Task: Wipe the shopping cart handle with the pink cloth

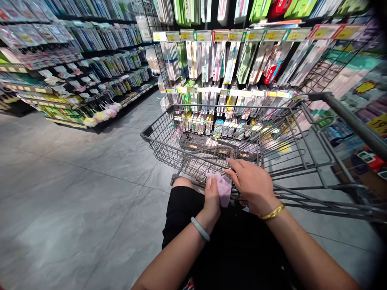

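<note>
The cloth (224, 189), pale purple and bunched, is beside the near wire side of the cart (147, 133), just in front of the person's lap. The left hand (212, 197) has it: the fingers pinch one edge, the thumb pressed on top, and the rest of the cloth spreads toward the right hand (255, 181). That hand lies palm down at the cart's upper side, thumb and forefinger parted and pointing toward the basket. Whether they grip the wire or only rest on it, I cannot tell.

The step in hand looks like handling the cloth at the cart's side — perhaps wiping the wire, though contact between cloth and wire is not clear. Judging from this pose, a next wipe would call for a firm left pinch, the cloth flat to the bars, and the right fingers clear of its path or steadying the frame.

Farther out, the cart's handle (356, 121) slants off to the right, and a bare knee shows just beside the basket. Beyond it hang rows of toothbrush packs (231, 60) — price tags above them — while grey floor (75, 193) spreads out to the left.
</note>
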The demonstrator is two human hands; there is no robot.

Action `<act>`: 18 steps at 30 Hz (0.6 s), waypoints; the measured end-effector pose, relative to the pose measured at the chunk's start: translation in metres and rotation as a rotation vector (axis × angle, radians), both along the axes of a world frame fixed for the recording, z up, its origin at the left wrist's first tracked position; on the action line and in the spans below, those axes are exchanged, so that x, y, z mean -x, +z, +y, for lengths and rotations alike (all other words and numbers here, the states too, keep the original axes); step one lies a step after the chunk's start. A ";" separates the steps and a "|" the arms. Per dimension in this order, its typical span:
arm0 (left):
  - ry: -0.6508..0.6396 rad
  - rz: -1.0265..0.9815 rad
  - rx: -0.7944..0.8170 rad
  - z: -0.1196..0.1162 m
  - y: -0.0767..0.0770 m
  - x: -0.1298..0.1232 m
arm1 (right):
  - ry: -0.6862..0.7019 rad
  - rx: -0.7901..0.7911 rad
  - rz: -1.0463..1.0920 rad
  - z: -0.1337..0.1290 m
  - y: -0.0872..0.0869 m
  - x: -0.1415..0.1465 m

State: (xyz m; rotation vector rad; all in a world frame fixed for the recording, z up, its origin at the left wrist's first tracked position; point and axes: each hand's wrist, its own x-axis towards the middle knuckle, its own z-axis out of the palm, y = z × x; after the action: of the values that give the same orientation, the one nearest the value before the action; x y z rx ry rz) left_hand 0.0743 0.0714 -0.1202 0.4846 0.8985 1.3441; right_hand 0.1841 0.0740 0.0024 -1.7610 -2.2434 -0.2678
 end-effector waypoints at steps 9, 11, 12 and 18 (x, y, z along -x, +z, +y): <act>-0.560 -0.153 0.004 -0.028 0.094 0.056 | 0.342 -0.233 0.357 -0.056 -0.050 0.012; -0.553 0.139 -0.092 -0.021 0.101 0.071 | 0.322 -0.279 0.405 -0.060 -0.047 0.003; -0.474 0.325 -0.161 -0.015 0.105 0.078 | 0.307 -0.307 0.398 -0.062 -0.045 -0.002; -0.127 1.266 -0.837 0.036 0.120 0.066 | 0.199 -0.339 0.047 -0.052 -0.081 -0.008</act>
State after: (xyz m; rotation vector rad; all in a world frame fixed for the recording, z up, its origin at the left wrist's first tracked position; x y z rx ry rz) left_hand 0.0078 0.1070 -0.0004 2.1507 1.2014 1.1712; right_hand 0.1921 0.0224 -0.0788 -1.3479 -2.1665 -0.5233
